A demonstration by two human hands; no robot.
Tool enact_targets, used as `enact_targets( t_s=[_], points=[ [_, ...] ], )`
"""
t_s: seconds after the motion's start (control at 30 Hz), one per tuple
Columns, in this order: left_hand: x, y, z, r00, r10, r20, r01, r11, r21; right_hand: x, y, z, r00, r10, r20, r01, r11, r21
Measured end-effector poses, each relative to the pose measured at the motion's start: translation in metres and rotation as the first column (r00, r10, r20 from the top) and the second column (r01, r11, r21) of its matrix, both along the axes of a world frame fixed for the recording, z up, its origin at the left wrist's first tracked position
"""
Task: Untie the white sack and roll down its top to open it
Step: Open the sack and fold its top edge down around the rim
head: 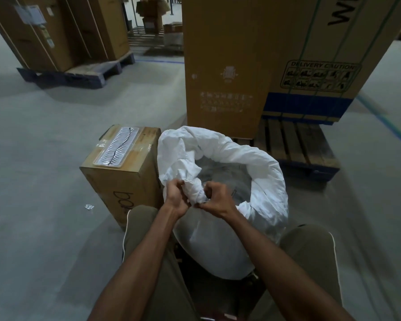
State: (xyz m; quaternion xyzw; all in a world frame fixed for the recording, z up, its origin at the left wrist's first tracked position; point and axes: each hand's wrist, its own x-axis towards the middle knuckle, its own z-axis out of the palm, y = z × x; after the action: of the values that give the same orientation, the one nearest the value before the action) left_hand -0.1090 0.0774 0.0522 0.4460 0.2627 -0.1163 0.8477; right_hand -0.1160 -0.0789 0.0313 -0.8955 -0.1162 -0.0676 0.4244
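Observation:
A white sack [262, 172] stands on the floor between my knees, its mouth wide and its far rim rolled down into a thick band. A clear inner liner with grey contents shows inside. At the near rim the white fabric is bunched into a twisted knot [196, 191]. My left hand [176, 196] grips the left side of that bunch with closed fingers. My right hand [214, 199] pinches its right side, fingers curled tight. Both hands touch the bunch and almost meet beneath it.
A small cardboard box [123, 177] with a plastic tray on top stands just left of the sack. A tall carton [225, 66] and a strapped carton on a wooden pallet [296, 144] stand behind it. More cartons on a pallet [63, 38] are far left. Grey concrete floor lies around.

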Motion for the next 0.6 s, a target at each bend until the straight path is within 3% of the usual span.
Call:
enact_targets(
  t_s=[0.1, 0.17, 0.37, 0.47, 0.53, 0.6],
  points=[
    [0.007, 0.012, -0.001, 0.995, -0.039, -0.094, 0.069, 0.937, 0.344, -0.004, 0.012, -0.007, 0.995, -0.071, 0.066, 0.081, 0.981, -0.177],
    [0.010, 0.017, 0.000, 0.998, -0.014, -0.055, 0.037, 0.888, 0.457, -0.007, 0.021, -0.012, 0.992, -0.046, 0.114, 0.080, 0.948, -0.309],
    [0.043, 0.019, -0.036, 0.997, 0.031, -0.074, -0.006, 0.950, 0.312, -0.016, 0.029, -0.018, 0.964, 0.077, 0.254, 0.074, 0.840, -0.537],
    [0.048, 0.022, -0.023, 0.997, 0.004, -0.081, 0.007, 0.990, 0.143, -0.009, 0.021, -0.013, 0.993, -0.007, 0.114, 0.046, 0.937, -0.346],
    [0.041, 0.021, 0.001, 1.000, 0.002, 0.003, -0.002, 0.999, -0.038, -0.003, 0.019, -0.005, 0.988, -0.001, -0.156, 0.000, 1.000, -0.011],
    [0.034, 0.020, 0.013, 1.000, 0.002, 0.031, 0.001, 0.993, -0.116, 0.002, 0.021, 0.004, 0.927, 0.074, -0.368, 0.022, 0.968, 0.250]
  ],
)
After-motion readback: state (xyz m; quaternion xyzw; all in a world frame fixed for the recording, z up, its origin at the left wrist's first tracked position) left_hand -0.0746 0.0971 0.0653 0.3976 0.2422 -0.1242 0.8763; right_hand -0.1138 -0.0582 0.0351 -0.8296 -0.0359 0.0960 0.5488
